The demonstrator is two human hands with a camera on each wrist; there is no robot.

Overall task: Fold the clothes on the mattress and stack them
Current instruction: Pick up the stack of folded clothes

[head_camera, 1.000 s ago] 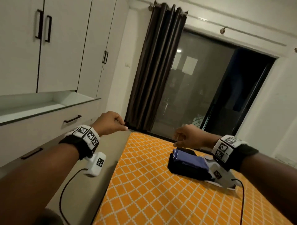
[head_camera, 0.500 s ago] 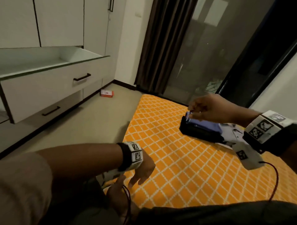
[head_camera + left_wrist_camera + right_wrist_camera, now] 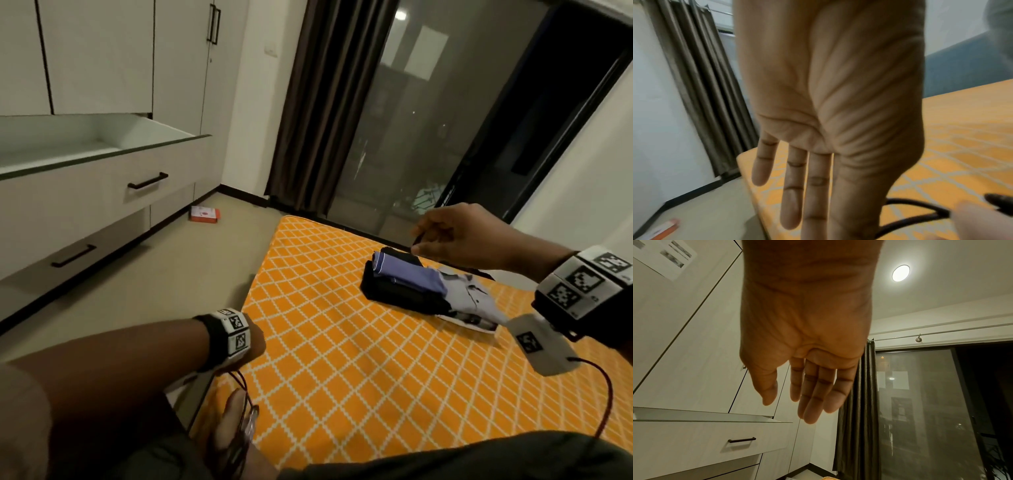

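**Stack built; both hands free**

Status: The folded clothes lie in one stack on the orange mattress, toward its far right part, near the glass door. A black garment is at the bottom, a blue one on top, and a light grey piece with a printed one beneath projects from the right end of the stack. No loose garment is visible elsewhere on the mattress.

Hands: The right hand hovers above the far end of the stack and holds nothing; the right wrist view shows its fingers extended and relaxed. Whether it touches the cloth cannot be told. The left hand is down at the near left edge of the mattress, palm flat, fingers straight, empty. A dark cable runs beside it.

Step in hand: Judged from the layout, folding is finished and stacking is at or near completion; the current step is a final check or release.

Next move: The grey and printed pieces overhang the black base. Squaring them calls for both hands at opposite ends of the stack, pressing inward lightly. Soft layers slide easily, so a one-sided push may skew the stack.

Surroundings: an open drawer and a small red box on the floor.
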